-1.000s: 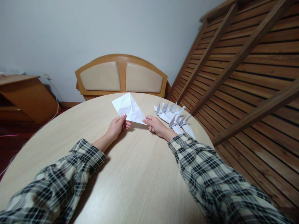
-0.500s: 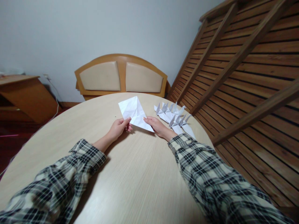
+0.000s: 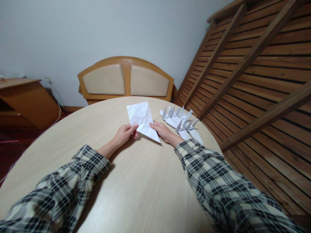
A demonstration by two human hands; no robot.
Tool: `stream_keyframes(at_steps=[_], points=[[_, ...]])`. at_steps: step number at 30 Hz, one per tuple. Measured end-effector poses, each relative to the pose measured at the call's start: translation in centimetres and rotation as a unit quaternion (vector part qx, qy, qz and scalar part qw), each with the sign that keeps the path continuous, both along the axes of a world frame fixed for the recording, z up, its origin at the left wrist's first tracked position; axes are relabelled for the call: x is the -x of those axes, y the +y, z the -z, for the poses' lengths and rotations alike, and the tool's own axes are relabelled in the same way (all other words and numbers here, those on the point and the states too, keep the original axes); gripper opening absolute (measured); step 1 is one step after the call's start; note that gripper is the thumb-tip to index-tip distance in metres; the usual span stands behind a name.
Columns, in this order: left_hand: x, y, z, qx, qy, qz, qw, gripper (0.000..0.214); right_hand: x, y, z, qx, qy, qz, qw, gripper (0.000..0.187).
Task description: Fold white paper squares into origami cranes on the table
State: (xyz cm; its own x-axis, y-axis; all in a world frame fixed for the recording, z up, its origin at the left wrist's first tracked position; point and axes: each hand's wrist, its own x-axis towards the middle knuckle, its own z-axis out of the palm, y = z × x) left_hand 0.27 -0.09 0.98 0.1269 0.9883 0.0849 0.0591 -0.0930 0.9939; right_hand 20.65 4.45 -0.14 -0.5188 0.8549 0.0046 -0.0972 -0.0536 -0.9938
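A white sheet of paper (image 3: 141, 114) with crease lines across it is held up over the table between my two hands. My left hand (image 3: 126, 133) pinches its left lower edge, thumb on top and fingers curled beneath. On the opposite side my right hand (image 3: 163, 131) grips the right edge, its thumb lying on the paper and its fingers hidden behind. One pointed corner of the sheet reaches down toward me between the hands. Just past my right hand stand several folded white paper cranes (image 3: 178, 118), grouped closely together.
The round pale wooden table (image 3: 136, 194) spans the space under my arms. Behind it stands a headboard (image 3: 126, 77) with two beige panels. A slatted wooden frame (image 3: 255, 81) leans at the right, and a wooden desk (image 3: 24, 100) is at the far left.
The paper has turned slightly clockwise and shifted a little right, its lower corner now nearer me. Both hands keep their hold, the left having moved slightly right.
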Motion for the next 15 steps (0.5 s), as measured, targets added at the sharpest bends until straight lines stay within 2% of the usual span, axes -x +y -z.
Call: stream_keyframes(at_steps=[5,7,9,11,15], points=[[0.3,0.4,0.6,-0.05,0.01,-0.015,0.999,0.028,0.0,0.3,0.2,0.002,0.017,0.021,1.0,0.029],[0.5,0.7,0.9,-0.086,0.01,-0.047,0.995,0.024,0.0,0.6,0.3,0.01,0.028,0.038,0.999,0.026],[0.8,1.0,1.2,-0.143,0.035,-0.092,0.985,0.033,0.1,0.7,0.4,0.014,0.04,0.049,0.998,0.024],[1.1,1.1,1.3,-0.226,0.109,-0.128,0.959,0.047,0.1,0.8,0.4,0.013,0.051,0.054,0.997,0.023],[1.2,0.6,0.9,-0.368,0.316,-0.122,0.866,0.069,0.2,0.8,0.3,0.009,0.053,0.06,0.997,0.024]])
